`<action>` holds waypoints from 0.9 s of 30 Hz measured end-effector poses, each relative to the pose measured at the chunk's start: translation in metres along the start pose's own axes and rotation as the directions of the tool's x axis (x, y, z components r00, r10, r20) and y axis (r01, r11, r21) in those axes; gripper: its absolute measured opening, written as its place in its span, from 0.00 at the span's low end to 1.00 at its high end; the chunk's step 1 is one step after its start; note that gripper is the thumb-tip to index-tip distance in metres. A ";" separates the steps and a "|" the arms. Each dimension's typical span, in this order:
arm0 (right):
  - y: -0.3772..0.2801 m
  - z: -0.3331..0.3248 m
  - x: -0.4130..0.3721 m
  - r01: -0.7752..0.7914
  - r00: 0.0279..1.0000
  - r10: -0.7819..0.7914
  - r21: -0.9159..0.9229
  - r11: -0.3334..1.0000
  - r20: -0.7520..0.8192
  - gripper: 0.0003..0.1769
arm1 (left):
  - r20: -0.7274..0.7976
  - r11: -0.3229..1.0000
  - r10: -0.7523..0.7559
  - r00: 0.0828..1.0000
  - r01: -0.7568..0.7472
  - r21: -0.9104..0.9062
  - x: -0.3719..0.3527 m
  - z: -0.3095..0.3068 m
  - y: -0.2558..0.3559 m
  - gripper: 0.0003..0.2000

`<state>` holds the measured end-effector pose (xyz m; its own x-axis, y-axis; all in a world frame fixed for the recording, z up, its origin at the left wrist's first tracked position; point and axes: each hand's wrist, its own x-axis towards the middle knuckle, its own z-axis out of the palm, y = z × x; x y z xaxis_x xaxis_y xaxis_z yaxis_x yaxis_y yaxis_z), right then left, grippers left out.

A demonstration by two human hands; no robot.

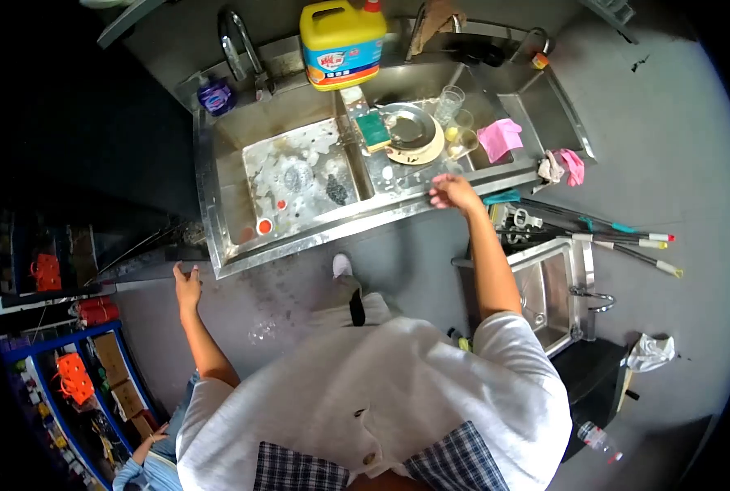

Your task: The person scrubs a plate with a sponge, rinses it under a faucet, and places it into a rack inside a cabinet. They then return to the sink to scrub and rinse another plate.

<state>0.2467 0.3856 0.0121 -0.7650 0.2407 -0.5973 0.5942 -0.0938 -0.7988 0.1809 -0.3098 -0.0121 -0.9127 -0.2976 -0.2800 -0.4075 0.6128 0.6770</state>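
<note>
My left hand (188, 286) is in the air near the front left corner of the metal sink (299, 239). It holds nothing and its fingers are apart. By the sink's front rim hovers my right hand (455, 193), fingers loosely spread and empty. Ahead of it a dark round dish (410, 128) rests on pale plates (429, 155). A green and yellow sponge (373, 131) lies left of the dish. Clear glasses (449, 105) and a pink cloth (500, 139) are to the right. Suds and small red-orange caps (264, 225) are in the left basin.
A yellow detergent jug (343, 45) stands behind the sink, with a purple bottle (215, 96) and a tap (242, 49) to its left. Mop poles (602, 237) and a smaller sink (542, 299) are at right. Another person (156, 458) is beside blue shelves (62, 348) at lower left.
</note>
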 end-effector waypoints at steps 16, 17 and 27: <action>0.106 -0.049 0.404 -0.246 0.866 0.487 0.753 0.611 -0.113 0.11 | -0.132 0.943 -0.321 0.938 0.330 0.052 0.082 0.016 0.032 0.33; 0.109 -0.049 0.406 -0.246 0.884 0.453 0.706 0.664 -0.117 0.14 | -0.150 0.945 -0.267 0.952 0.289 0.153 0.066 0.025 0.046 0.34; 0.061 -0.089 0.332 -0.288 0.865 0.401 0.354 0.890 -0.303 0.17 | -0.046 0.991 -0.006 0.999 0.000 -0.136 -0.070 0.149 0.171 0.22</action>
<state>0.0511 0.5455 -0.2290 -0.3481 0.4636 -0.8148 0.6613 -0.4947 -0.5639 0.1710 -0.0749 0.0221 -0.9080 -0.3346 -0.2523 -0.3993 0.5077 0.7634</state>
